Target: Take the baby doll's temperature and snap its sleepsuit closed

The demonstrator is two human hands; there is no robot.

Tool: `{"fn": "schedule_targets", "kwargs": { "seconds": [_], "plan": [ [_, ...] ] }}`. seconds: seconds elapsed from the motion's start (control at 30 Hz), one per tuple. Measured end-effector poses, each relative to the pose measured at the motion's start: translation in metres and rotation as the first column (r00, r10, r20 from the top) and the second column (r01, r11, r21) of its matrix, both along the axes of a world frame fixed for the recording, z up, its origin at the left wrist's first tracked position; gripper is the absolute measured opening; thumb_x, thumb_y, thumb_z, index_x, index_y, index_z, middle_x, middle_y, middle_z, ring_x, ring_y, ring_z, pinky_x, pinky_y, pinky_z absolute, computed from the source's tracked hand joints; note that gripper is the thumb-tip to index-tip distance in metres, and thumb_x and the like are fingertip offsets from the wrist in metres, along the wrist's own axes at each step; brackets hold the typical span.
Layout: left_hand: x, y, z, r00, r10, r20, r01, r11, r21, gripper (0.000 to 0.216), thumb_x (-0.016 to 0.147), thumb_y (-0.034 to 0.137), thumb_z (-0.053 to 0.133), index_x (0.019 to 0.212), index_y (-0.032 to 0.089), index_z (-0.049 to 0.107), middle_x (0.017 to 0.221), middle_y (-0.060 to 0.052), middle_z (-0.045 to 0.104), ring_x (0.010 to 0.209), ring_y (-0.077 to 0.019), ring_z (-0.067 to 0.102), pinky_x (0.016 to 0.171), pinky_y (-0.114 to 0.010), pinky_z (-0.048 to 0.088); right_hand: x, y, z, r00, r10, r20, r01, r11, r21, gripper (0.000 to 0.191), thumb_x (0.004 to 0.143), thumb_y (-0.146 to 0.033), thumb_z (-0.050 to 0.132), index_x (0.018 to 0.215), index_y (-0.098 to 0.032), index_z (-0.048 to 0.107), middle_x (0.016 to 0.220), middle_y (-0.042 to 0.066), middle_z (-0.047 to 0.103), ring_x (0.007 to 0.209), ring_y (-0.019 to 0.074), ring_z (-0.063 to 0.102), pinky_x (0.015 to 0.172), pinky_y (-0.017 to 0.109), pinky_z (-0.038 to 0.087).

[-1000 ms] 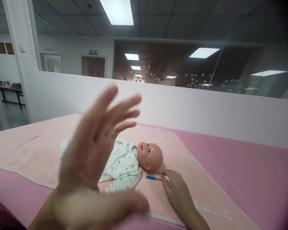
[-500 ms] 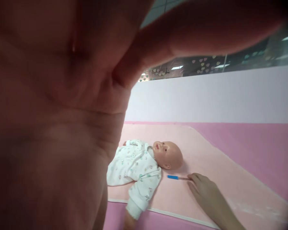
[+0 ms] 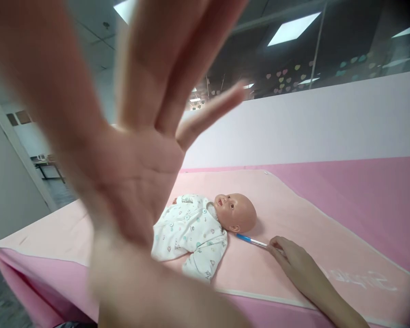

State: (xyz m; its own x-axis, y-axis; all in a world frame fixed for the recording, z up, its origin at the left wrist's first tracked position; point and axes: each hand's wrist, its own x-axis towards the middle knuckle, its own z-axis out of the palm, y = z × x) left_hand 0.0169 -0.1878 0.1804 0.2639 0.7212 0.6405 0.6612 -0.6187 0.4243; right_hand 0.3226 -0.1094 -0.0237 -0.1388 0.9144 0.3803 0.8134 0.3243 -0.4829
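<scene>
My left hand (image 3: 136,150) is raised close to the camera, palm facing me, fingers stretched out and spread; it holds nothing and hides much of the left side. A baby doll (image 3: 205,225) in a white patterned suit lies on its back on a pale pink blanket (image 3: 294,214), head to the right. My right hand (image 3: 290,257) rests on the blanket just right of the doll's head. Its fingertips pinch the end of a thin stick with a blue tip (image 3: 251,240), which lies beside the doll's head.
The blanket covers a darker pink surface (image 3: 369,187) backed by a low white partition (image 3: 310,123). Glass panels with heart stickers and ceiling lights are behind. At the far left is a white column and a doorway with a dark table.
My left hand moved from mid-view to right against the camera, then drew back a little with fingers spread. The view shifted left. My right hand stayed at the blue-tipped stick, which now lies more slanted.
</scene>
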Motion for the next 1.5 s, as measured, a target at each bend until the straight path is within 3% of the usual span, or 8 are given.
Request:
{"fn": "schedule_targets", "kwargs": {
  "seconds": [0.13,0.27,0.37,0.5,0.7,0.8,0.97,1.5],
  "plan": [
    [0.028,0.051,-0.021,0.891,-0.352,0.286,0.245,0.904,0.350,0.073,0.068,0.047,0.060,0.132,0.033,0.029,0.130,0.001,0.045,0.119,-0.0211,0.043,0.083,-0.031,0.046,0.000,-0.006,0.032,1.000,0.028,-0.001,-0.028,1.000,-0.007,0.032,0.084,-0.043,0.033,0.065,-0.022,0.047,0.064,0.003,0.059,0.061,0.0188,0.055,0.055,0.028,0.037],
    [0.027,0.128,-0.094,0.963,-0.069,0.260,0.064,0.998,0.026,0.033,0.075,0.035,0.055,0.102,0.016,0.061,0.081,-0.005,0.065,0.076,-0.0150,0.059,0.069,-0.026,0.045,-0.002,0.004,0.102,0.990,0.109,-0.091,-0.100,0.990,0.100,0.042,0.084,-0.048,0.035,0.055,-0.020,0.045,0.051,-0.001,0.051,0.051,0.0135,0.049,0.052,0.025,0.033],
    [0.020,0.163,-0.145,0.987,-0.005,0.163,0.047,0.967,-0.251,0.026,0.072,0.036,0.056,0.076,0.012,0.066,0.062,-0.003,0.060,0.060,-0.0132,0.053,0.056,-0.024,0.039,-0.003,0.016,0.163,0.905,0.238,-0.353,-0.184,0.966,0.180,0.043,0.082,-0.048,0.041,0.050,-0.020,0.044,0.044,-0.002,0.046,0.044,0.0099,0.045,0.051,0.024,0.034],
    [0.012,0.169,-0.167,0.963,-0.091,0.253,0.193,0.889,-0.416,0.033,0.073,0.042,0.053,0.070,0.012,0.066,0.063,-0.002,0.060,0.063,-0.0136,0.051,0.057,-0.023,0.036,-0.018,0.028,0.206,0.661,0.468,-0.586,-0.352,0.884,0.309,0.047,0.082,-0.046,0.037,0.045,-0.022,0.022,0.033,-0.009,0.019,0.031,0.0051,0.023,0.039,0.022,0.025],
    [0.001,0.162,-0.163,0.913,-0.190,0.360,0.365,0.776,-0.515,0.028,0.062,0.038,0.066,0.075,0.013,0.068,0.066,-0.004,0.061,0.062,-0.0129,0.051,0.056,-0.022,0.036,-0.049,0.038,0.196,0.782,0.472,-0.407,-0.501,0.865,0.040,0.048,0.071,-0.044,0.054,0.041,-0.021,0.025,0.034,-0.009,0.021,0.033,0.0027,0.018,0.036,0.021,0.016],
    [-0.001,0.164,-0.166,0.899,-0.153,0.409,0.365,0.777,-0.513,0.030,0.058,0.036,0.070,0.077,0.013,0.068,0.063,-0.003,0.060,0.057,-0.0112,0.049,0.053,-0.022,0.035,-0.049,0.038,0.197,0.717,0.486,-0.500,-0.523,0.849,0.075,0.049,0.079,-0.046,0.039,0.041,-0.023,0.018,0.034,-0.009,0.018,0.033,0.0044,0.019,0.036,0.022,0.022],
    [-0.001,0.166,-0.168,0.860,-0.118,0.497,0.390,0.779,-0.491,0.032,0.056,0.033,0.073,0.078,0.012,0.066,0.059,0.000,0.055,0.055,-0.0092,0.046,0.051,-0.021,0.033,-0.045,0.032,0.195,0.869,0.422,-0.259,-0.421,0.905,0.062,0.049,0.072,-0.038,0.053,0.038,-0.022,0.022,0.035,-0.009,0.018,0.033,0.0033,0.014,0.035,0.021,0.014],
    [-0.001,0.168,-0.172,0.841,-0.092,0.533,0.378,0.804,-0.459,0.032,0.054,0.033,0.074,0.077,0.012,0.067,0.060,0.000,0.056,0.056,-0.0091,0.047,0.054,-0.021,0.035,-0.061,0.027,0.184,0.742,0.564,-0.363,-0.487,0.825,0.286,0.051,0.075,-0.043,0.052,0.036,-0.021,0.027,0.033,-0.008,0.021,0.034,0.0044,0.015,0.039,0.022,0.019]
  ]
}}
